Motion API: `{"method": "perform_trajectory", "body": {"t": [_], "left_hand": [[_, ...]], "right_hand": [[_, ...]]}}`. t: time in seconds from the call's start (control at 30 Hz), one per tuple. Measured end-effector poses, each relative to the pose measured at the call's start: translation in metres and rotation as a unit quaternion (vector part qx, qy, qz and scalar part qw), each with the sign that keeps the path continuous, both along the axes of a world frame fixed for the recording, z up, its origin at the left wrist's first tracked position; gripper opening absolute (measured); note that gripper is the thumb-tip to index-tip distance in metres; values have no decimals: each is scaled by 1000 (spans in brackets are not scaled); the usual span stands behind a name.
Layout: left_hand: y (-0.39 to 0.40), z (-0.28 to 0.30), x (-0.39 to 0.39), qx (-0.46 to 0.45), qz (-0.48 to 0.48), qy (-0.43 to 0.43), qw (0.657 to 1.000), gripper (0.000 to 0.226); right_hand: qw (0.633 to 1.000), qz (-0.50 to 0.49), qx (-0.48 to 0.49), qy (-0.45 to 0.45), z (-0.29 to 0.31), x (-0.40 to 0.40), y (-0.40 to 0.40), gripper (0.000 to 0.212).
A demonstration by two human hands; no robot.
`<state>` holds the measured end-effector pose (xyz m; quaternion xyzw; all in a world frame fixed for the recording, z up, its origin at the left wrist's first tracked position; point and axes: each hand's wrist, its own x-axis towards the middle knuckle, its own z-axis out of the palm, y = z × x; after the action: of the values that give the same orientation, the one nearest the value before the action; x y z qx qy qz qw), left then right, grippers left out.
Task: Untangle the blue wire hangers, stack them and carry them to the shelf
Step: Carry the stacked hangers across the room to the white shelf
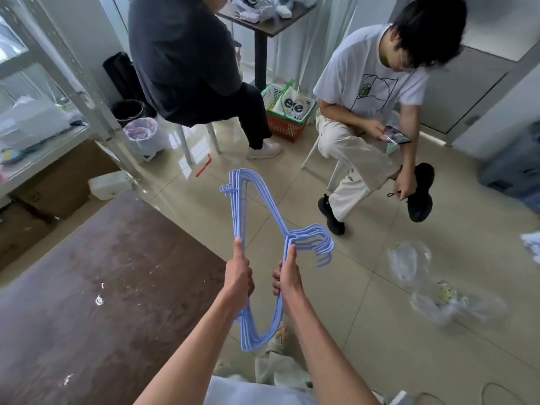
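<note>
Tiled floor (336,287) and brown table (102,287) lie under a bunch of blue hangers (254,211) at frame centre
Left hand (238,273) and right hand (287,276) each grip one side, seemingly to keep the hooks aligned as a stack

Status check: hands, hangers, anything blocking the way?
Left hand and right hand both grip the blue wire hangers, bunched, hooks aligned to the right. Two seated people and plastic wrap on the floor ahead.
</note>
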<state>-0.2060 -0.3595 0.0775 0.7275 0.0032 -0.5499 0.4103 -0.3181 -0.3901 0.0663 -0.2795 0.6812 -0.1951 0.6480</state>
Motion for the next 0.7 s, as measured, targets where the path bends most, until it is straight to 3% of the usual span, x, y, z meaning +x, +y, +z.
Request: {"method": "perform_trajectory", "body": {"t": [0.47,0.7], "left_hand": [[-78,-3,-30,13,-14,-9,1000,67],[-133,-18,-9,32,-1,-13,999,67]], "right_hand": [[1000,-1,5,10,-2,-31,-75,62],[1000,15,19,17,-13,-8,-130,59]]}}
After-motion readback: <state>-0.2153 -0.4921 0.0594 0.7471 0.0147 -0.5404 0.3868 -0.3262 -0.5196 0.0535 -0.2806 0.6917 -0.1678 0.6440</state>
